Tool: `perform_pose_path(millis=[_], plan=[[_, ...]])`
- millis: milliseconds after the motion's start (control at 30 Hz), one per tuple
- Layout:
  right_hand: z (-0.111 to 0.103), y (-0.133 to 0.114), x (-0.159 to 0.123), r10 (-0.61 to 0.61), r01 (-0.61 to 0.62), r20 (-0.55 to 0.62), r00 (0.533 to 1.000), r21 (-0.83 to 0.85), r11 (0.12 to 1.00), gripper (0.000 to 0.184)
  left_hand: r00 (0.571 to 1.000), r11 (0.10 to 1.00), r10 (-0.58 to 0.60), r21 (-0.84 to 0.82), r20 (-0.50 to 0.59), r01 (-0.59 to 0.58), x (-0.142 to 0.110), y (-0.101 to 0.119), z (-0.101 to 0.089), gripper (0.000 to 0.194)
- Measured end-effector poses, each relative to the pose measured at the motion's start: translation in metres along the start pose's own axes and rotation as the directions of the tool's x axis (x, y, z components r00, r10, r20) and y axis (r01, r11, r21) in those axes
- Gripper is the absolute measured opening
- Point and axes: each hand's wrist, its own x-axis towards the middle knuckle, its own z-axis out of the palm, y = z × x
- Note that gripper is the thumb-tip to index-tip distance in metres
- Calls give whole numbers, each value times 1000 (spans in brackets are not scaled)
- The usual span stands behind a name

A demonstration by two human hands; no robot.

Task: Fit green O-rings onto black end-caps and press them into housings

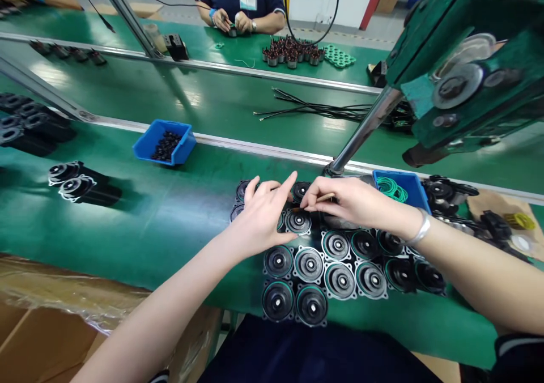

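Observation:
My left hand (267, 216) hovers over or rests on several round black motor end covers, its fingers spread; whether it touches them I cannot tell. Pinched in my right hand (340, 199) is a thin wooden stick (326, 196), its tip hidden near a round cover (298, 221) between my hands. Rows of similar covers lie closer to me, such as one cover (309, 264) with a pale centre. Green rings line the rims of several, for instance a cover (277, 302) at the front.
A blue bin (402, 180) of green rings stands behind my right wrist. Another blue bin (187, 145) holds small black parts. A green press (459, 77) overhangs the right side. Black housings (102, 189) lie at left. Across the bench, a person's hands (232, 21) handle a small part.

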Motion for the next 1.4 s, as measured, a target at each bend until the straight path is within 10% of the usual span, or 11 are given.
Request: perform_pose_path(millis=[333,633,1067,1167,1400], plan=[[-3,13,27,-52,41,145,988,77,996,8,999,998,-32,51,27,30,-2,-5,23,118],[-12,-7,17,104,-75,159,982,-177,981,4,1000,999,-12,33,19,11,-3,-6,23,116],[39,-13,-12,192,-158,-145,970,218,963,18,1000,1000,8,20,0,-8,-5,-4,23,113],[43,-14,-6,128,-104,-252,959,108,989,16,1000,1000,0,17,-7,0,-6,-3,23,117],[51,-22,9,-76,61,-57,995,-227,972,8,1000,1000,-11,-24,10,11,-7,-4,22,116]])
